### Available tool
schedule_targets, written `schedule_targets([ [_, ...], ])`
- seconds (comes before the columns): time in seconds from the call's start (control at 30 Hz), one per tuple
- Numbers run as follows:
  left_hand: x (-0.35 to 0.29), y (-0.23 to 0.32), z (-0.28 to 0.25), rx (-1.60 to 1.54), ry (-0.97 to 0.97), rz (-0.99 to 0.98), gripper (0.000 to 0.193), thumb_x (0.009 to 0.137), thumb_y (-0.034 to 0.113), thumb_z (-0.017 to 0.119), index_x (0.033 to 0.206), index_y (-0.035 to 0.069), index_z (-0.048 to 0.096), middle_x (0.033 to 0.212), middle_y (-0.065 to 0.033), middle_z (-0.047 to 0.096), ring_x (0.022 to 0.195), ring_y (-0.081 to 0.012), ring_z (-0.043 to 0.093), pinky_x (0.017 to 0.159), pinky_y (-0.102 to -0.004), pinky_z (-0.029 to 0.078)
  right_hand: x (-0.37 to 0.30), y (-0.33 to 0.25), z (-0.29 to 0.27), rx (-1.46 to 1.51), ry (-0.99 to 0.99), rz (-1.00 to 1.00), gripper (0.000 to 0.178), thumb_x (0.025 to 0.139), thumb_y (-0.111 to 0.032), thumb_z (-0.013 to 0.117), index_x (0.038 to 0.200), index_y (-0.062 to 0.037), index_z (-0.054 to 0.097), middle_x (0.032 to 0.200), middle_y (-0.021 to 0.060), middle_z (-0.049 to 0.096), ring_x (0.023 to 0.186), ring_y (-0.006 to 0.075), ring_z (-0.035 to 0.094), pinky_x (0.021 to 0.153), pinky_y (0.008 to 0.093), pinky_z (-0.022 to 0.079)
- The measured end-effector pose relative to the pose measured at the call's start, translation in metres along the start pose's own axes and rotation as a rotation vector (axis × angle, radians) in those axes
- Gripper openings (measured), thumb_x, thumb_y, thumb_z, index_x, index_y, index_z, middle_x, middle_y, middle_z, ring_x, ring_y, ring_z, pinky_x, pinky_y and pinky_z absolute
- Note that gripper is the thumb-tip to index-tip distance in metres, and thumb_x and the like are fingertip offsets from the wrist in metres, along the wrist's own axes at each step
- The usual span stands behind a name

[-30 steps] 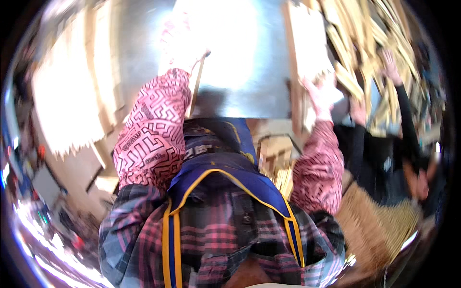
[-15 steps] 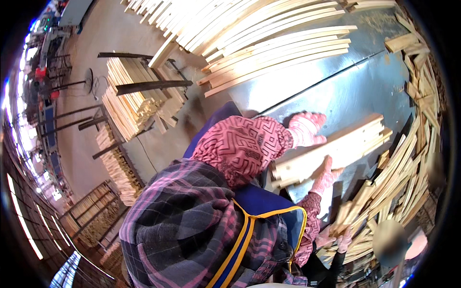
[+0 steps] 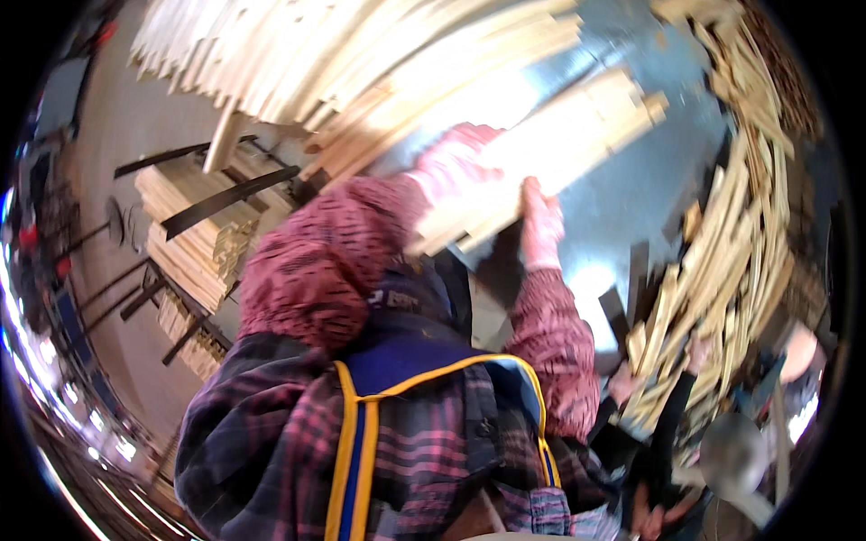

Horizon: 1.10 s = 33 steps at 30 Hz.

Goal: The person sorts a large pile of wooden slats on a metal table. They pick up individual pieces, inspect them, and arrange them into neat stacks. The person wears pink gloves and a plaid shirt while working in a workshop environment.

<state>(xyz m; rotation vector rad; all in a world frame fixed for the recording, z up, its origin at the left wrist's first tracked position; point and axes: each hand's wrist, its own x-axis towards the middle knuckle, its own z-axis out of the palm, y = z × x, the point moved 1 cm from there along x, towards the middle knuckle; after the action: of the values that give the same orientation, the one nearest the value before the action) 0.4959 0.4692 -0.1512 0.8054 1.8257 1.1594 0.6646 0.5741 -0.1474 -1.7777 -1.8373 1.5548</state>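
Note:
A bundle of pale wooden strips [image 3: 568, 135] lies aslant over the metal tabletop, its ends uneven at both sides. My left hand [image 3: 460, 162], in a pinkish glove, presses along the bundle's left side, partly washed out by glare. On the opposite side my right hand [image 3: 541, 225] grips the bundle, thumb up against the wood. Beyond it a wide row of similar wooden strips [image 3: 388, 99] is spread on the table, close to my left hand.
A long heap of loose wood pieces [image 3: 722, 261] runs along the right, where another person's hands [image 3: 622, 383] reach in. The metal tabletop [image 3: 622, 207] lies between. Stacked boards [image 3: 194, 216] with dark bars [image 3: 230, 203] stand at left on the floor.
Both hands have carried the bundle away from me and to the left, nearer the spread row. My left hand has come onto the bundle's side. My view has turned too.

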Motion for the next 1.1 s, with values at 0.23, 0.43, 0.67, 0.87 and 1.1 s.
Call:
schedule_targets([
  [0.23,-0.012,0.054,-0.047,0.469,-0.185,-0.093,0.102,0.084,0.035,0.075,0.163,0.016,0.013,0.16,-0.0292,0.025,0.148,-0.0429,0.029,0.119,-0.0457,0.031,0.006,-0.031,0.03,-0.029,-0.01,0.133,0.106,0.082,-0.066,0.069,0.148,0.0117,0.038,0.142,0.0315,0.053,0.134,0.0417,0.051,0.113,0.0424,0.038],
  [0.43,-0.028,0.076,-0.09,0.429,-0.168,0.053,0.103,0.082,0.027,0.078,0.161,0.006,0.016,0.159,-0.0253,0.03,0.146,-0.0382,0.033,0.119,-0.0415,0.032,-0.033,-0.064,0.037,0.129,-0.04,0.066,0.103,0.082,-0.061,0.073,0.15,0.0089,0.037,0.14,0.028,0.056,0.131,0.037,0.054,0.111,0.0392,0.04],
  [0.67,-0.034,0.075,-0.263,0.316,-0.04,-0.03,0.092,0.087,0.029,0.076,0.16,0.007,0.025,0.161,-0.0223,0.031,0.152,-0.0354,0.022,0.125,-0.0413,0.019,-0.043,-0.184,0.111,-0.156,-0.452,-0.318,0.117,0.084,-0.065,0.068,0.158,0.006,0.011,0.158,0.032,0.028,0.148,0.0406,0.03,0.122,0.0395,0.028],
  [0.87,0.0,0.035,-0.283,1.024,0.169,-0.062,0.098,0.087,0.041,0.075,0.162,0.015,0.018,0.163,-0.0197,0.028,0.151,-0.044,0.021,0.123,-0.0545,0.015,0.009,-0.192,0.165,-0.287,-0.756,-0.304,0.114,0.086,-0.066,0.064,0.158,0.0059,0.012,0.16,0.0306,0.028,0.148,0.0387,0.031,0.122,0.0381,0.028],
  [1.1,-0.012,0.098,-0.223,1.269,0.177,-0.166,0.108,0.078,0.058,0.077,0.16,0.013,0.023,0.16,-0.028,0.028,0.148,-0.0511,0.02,0.123,-0.0597,0.01,0.027,-0.131,0.113,0.479,-0.144,-0.05,0.072,0.099,-0.031,0.064,0.153,0.0054,0.033,0.149,0.0251,0.049,0.14,0.032,0.047,0.113,0.0363,0.042],
])
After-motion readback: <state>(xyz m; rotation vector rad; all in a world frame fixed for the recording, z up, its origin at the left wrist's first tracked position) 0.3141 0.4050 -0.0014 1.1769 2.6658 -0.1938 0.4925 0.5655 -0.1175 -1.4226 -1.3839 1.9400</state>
